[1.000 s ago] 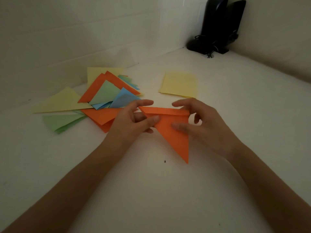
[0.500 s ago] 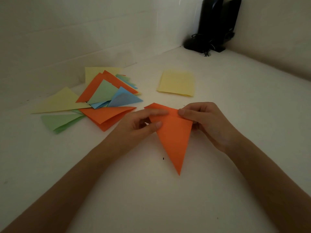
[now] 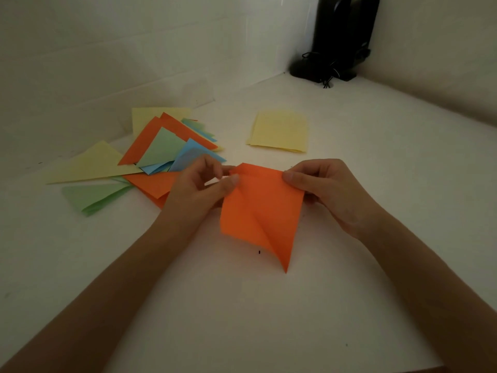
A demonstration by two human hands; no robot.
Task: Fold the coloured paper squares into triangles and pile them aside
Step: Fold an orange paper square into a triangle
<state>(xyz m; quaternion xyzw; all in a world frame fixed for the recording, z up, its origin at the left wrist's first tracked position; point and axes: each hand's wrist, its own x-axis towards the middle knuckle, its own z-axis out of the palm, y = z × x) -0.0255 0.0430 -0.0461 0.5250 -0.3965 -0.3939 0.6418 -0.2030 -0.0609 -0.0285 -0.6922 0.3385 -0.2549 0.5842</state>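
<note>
The orange paper triangle (image 3: 262, 208) has popped open. The left hand (image 3: 200, 189) and right hand (image 3: 330, 192) each pinch a top corner. It likely needs flattening before joining the coloured paper pile (image 3: 161, 146) at ten o'clock.

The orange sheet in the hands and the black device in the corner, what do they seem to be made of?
The orange sheet: thin matte paper, it seems; it bows softly and shows a sharp crease while the left hand and right hand pinch its top corners. The black device: probably hard plastic, slightly glossy; dim light leaves this open.
</note>
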